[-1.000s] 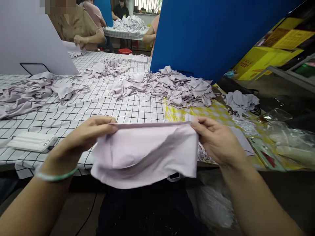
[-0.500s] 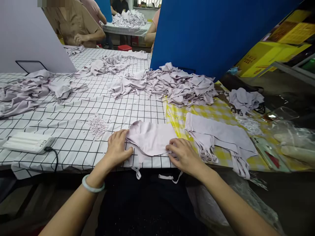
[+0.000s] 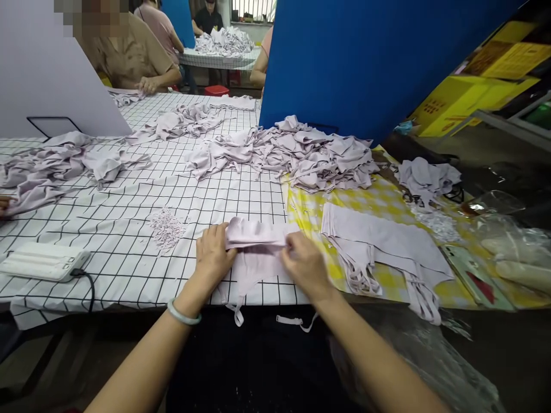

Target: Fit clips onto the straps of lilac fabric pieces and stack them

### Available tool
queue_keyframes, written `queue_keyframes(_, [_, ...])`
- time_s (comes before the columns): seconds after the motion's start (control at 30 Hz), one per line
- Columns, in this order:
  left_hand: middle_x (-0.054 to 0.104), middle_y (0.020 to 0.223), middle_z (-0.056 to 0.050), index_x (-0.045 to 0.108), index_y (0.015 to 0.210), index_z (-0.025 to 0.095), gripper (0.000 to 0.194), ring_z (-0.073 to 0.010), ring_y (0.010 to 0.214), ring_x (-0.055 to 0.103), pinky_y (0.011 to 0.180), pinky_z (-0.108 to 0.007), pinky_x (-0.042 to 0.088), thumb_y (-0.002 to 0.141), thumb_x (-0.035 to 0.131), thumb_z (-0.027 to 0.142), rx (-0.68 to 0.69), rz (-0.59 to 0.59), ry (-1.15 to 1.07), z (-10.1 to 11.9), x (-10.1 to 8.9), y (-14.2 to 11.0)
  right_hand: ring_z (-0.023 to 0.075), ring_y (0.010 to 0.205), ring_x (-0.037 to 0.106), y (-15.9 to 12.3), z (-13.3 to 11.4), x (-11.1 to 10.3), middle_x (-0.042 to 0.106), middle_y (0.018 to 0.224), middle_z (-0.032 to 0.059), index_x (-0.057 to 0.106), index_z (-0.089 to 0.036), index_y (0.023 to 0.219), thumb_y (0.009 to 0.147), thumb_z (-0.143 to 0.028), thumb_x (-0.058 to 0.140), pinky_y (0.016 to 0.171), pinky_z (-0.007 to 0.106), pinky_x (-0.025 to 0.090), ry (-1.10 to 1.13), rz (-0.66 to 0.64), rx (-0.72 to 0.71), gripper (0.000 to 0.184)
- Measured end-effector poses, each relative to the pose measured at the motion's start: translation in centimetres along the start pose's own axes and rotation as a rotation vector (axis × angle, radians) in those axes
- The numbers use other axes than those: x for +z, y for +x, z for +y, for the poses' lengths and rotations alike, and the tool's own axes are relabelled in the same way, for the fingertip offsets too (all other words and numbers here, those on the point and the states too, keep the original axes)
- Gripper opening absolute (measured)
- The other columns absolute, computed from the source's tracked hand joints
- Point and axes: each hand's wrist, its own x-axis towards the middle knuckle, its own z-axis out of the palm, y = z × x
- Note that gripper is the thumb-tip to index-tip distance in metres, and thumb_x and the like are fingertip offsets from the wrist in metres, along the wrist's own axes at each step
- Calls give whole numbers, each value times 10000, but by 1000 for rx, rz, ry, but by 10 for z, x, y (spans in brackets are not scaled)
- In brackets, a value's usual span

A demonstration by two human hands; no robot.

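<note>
In front of me at the table's near edge lies a pale lilac strappy bra top, its upper layer lifted and folded over in a band. My left hand pinches its left end between thumb and fingers. My right hand, a little blurred by motion, has its fingers curled on the right end. The lower layer spreads flat beneath the fold, and thin straps hang past the table edge. To the right lies a neat stack of similar tops, their straps hanging toward me.
A heap of loose tops lies beyond my hands, before a blue panel. Small pale scraps lie left of my hands. A white power bank with a cable and a phone flank the work. Co-workers sit beyond; a person's hand shows far left.
The top's upper layer, flat before, is now raised and folded over. Both my hands have closed on its ends, the right moving slightly inward. Another person's hand has appeared at far left.
</note>
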Motion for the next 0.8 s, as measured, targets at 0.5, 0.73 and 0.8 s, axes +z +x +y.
queue_keyframes(0.5, [683, 1075, -100, 653, 1067, 205, 352, -291, 1000, 644, 839, -408, 518, 814, 421, 129, -79, -166, 116, -54, -39, -19, 269, 912, 595, -28, 50, -24, 609, 946, 90, 543, -215, 1029, 813, -31, 443, 817, 393, 489, -149, -21, 17, 301])
queue_keyframes(0.73, [651, 1181, -114, 580, 1312, 189, 561, -305, 1074, 621, 908, -410, 521, 808, 615, 432, 54, -447, -7, -77, -73, -25, 232, 942, 619, -23, 60, -60, 646, 1079, 63, 622, -247, 1090, 898, -357, 583, 832, 389, 514, 393, -547, 279, 224])
queue_keyframes(0.8, [612, 1294, -131, 545, 1355, 194, 657, -329, 1185, 568, 982, -442, 488, 811, 628, 553, 68, -407, -17, -72, -75, -16, 209, 847, 622, -8, 59, -54, 661, 994, 59, 631, -227, 1036, 912, -441, 554, 768, 363, 514, 432, -438, 451, 259])
